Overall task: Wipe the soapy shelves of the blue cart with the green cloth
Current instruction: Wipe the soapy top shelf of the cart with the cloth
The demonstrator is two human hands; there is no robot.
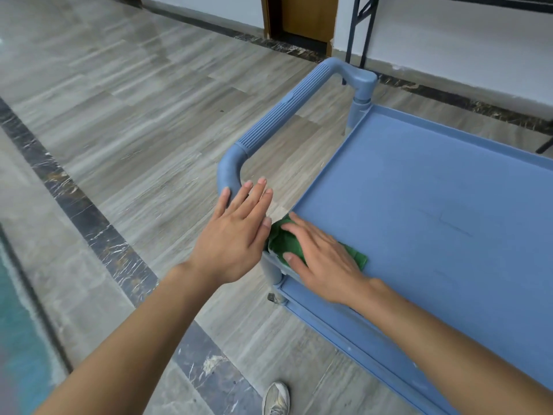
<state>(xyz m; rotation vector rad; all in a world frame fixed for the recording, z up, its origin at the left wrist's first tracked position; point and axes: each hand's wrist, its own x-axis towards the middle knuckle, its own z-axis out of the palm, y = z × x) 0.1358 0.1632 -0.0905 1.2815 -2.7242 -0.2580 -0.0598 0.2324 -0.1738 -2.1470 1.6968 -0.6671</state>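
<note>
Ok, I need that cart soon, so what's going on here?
A person is wiping the top shelf of the blue cart. The right hand presses the green cloth flat into the shelf corner nearest the handle. The left hand is open beside the handle's post, holding nothing; whether it touches the post is unclear.

No readable text.
The blue cart, its ribbed handle and the green cloth at the cart's near corner carry no lettering, label, brand or number that can be read.
</note>
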